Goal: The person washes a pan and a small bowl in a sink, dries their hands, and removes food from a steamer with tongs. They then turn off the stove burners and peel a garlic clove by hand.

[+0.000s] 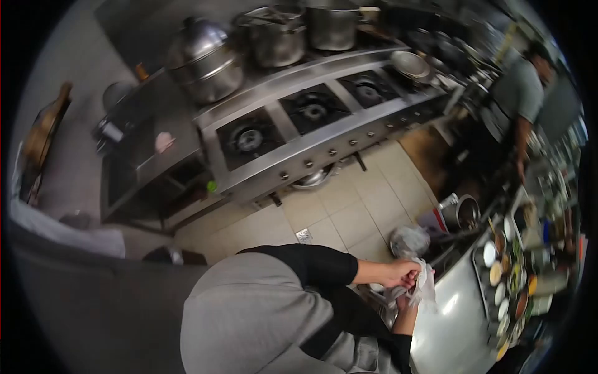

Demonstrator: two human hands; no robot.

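While both hands (406,280) close together on a crumpled white cloth (425,283), wiping looks midway; the bare steel desk (451,311) lies just below them, small sauce bowls (507,280) beyond.

Commercial kitchen. Beige tiled floor (349,215) with a small drain (303,235). Steel burner range (311,124) along grey wall (124,37); large pots (274,37) along its back edge. Steel counter (451,318) at right.
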